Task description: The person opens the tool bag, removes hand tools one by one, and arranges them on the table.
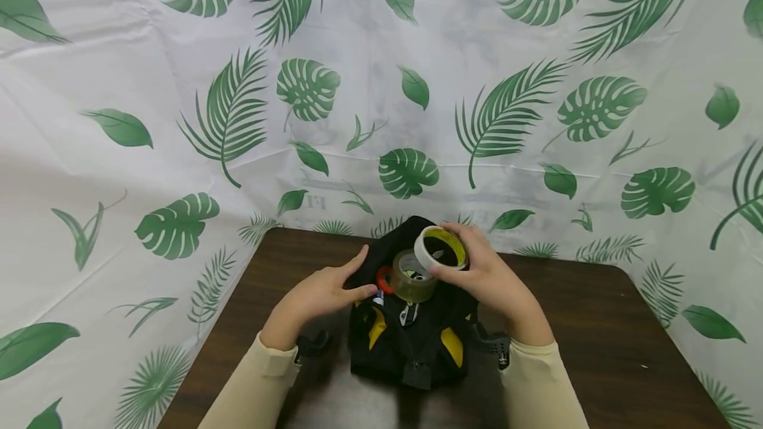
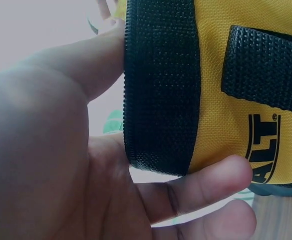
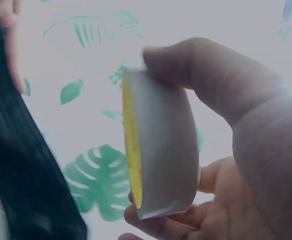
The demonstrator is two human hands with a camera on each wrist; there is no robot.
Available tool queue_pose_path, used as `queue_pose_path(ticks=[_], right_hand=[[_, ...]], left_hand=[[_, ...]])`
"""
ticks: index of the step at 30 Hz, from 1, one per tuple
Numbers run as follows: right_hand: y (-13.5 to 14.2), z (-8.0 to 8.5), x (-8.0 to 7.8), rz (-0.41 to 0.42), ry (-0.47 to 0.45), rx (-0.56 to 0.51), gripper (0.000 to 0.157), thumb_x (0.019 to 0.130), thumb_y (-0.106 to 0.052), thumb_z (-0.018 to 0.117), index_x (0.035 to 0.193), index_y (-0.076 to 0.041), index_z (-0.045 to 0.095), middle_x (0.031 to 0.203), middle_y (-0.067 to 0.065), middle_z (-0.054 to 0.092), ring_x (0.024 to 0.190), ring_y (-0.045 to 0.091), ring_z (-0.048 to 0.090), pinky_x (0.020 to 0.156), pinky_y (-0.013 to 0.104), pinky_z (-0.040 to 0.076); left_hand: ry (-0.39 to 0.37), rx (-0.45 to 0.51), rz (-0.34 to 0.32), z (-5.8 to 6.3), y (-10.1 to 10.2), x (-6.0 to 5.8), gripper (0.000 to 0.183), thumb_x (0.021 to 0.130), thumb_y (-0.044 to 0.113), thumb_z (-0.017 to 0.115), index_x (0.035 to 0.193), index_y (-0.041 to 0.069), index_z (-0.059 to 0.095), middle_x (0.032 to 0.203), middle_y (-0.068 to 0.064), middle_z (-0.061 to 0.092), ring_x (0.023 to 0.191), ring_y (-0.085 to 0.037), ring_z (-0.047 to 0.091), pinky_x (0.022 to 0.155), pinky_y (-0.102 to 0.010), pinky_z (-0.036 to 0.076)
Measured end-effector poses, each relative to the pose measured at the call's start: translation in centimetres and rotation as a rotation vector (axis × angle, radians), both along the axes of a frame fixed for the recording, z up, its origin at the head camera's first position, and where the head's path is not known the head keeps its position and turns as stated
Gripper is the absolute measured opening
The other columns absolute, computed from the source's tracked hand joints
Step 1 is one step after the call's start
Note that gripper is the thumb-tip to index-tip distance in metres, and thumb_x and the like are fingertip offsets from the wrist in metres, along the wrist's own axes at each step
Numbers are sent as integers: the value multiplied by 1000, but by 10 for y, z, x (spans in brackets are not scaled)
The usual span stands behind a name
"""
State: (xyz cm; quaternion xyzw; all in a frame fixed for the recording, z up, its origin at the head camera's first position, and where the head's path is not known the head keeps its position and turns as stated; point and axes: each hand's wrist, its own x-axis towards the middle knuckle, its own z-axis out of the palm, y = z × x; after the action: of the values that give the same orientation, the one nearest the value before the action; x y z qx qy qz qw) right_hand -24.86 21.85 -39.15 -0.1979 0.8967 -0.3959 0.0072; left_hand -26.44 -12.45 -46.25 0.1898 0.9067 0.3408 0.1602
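Leafy bkgd (image 1: 357, 38), R fingers (image 1: 475, 241) w/ white tape (image 1: 422, 254), bag (image 1: 411, 339) lettering (image 2: 270, 150) L-wrist view only

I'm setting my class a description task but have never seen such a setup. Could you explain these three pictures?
There is no machine: a person works with two bare hands. The wide picture comes from a camera on the head; the close-ups, from one on each wrist. On the brown table sits an open black and yellow bag. The left hand holds its edge. By the bag's opening, the right hand grips a white roll with a yellow inside. A translucent tape roll and a curved red item show in it.
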Motion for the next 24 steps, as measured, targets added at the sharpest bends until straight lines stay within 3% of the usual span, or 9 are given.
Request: queue_pose_path(ticks=[5, 11, 13, 15, 17, 19, 21, 23, 24], right_hand=[[26, 9, 14, -134, 33, -12, 83, 103, -51, 75, 170, -22, 36, 146, 13, 48, 120, 30, 57, 96, 40, 57], [64, 3, 23, -302, 99, -1, 95, 101, -51, 77, 173, -13, 28, 149, 21, 47, 114, 32, 55, 81, 17, 53], [77, -5, 20, -355, 133, -11, 98, 100, -49, 79, 173, -8, 27, 153, 25, 47, 119, 36, 55, 84, 22, 54], [88, -14, 14, -409, 182, -11, 99, 99, -47, 82, 172, -5, 30, 155, 30, 47, 126, 43, 53, 96, 36, 54], [98, -23, 8, -465, 228, -7, 97, 97, -45, 84, 169, -3, 36, 154, 32, 49, 131, 48, 49, 105, 53, 45], [105, -31, 2, -510, 256, -1, 94, 96, -44, 86, 166, -1, 41, 151, 33, 52, 132, 51, 47, 103, 64, 38], [111, -38, -1, -542, 232, -7, 94, 95, -47, 85, 166, -3, 42, 149, 31, 53, 127, 48, 49, 101, 56, 42], [116, -45, -5, -558, 187, -15, 95, 96, -52, 84, 168, -6, 41, 150, 28, 51, 120, 42, 52, 93, 39, 47], [119, -48, -7, -569, 162, -19, 97, 96, -54, 83, 168, -6, 40, 152, 28, 50, 118, 40, 53, 90, 37, 48]], left_hand=[[-3, -2, 5, -1, 1, -1, 95, 100, 79, 57, 174, 48, 6, 78, -1, 66, 82, -17, 67, 94, -49, 54], [-2, -14, 5, -1, 0, -2, 95, 99, 82, 56, 172, 51, 5, 88, -2, 72, 96, -16, 68, 105, -53, 55], [1, -11, 14, 0, 0, -2, 96, 98, 82, 57, 173, 51, 6, 97, -2, 75, 103, -18, 70, 108, -56, 54], [5, -7, 20, 0, 0, -1, 96, 98, 82, 58, 173, 50, 7, 108, -1, 77, 112, -20, 71, 111, -58, 53], [1, -8, 18, -1, 1, -1, 96, 98, 81, 58, 172, 51, 6, 111, 1, 78, 119, -22, 72, 114, -59, 52], [-6, -10, 9, -3, 1, 0, 97, 98, 81, 58, 172, 51, 5, 110, 6, 79, 124, -23, 71, 116, -60, 51], [-14, -15, 1, -4, 2, 0, 98, 98, 80, 59, 173, 50, 3, 108, 9, 80, 127, -23, 71, 117, -61, 49], [-12, -19, 0, -4, 3, 0, 99, 98, 80, 59, 173, 48, 2, 118, 5, 81, 132, -26, 70, 118, -61, 48], [-8, -20, 0, -4, 3, 0, 100, 98, 80, 59, 174, 48, 3, 126, 2, 80, 134, -28, 69, 119, -61, 48]])
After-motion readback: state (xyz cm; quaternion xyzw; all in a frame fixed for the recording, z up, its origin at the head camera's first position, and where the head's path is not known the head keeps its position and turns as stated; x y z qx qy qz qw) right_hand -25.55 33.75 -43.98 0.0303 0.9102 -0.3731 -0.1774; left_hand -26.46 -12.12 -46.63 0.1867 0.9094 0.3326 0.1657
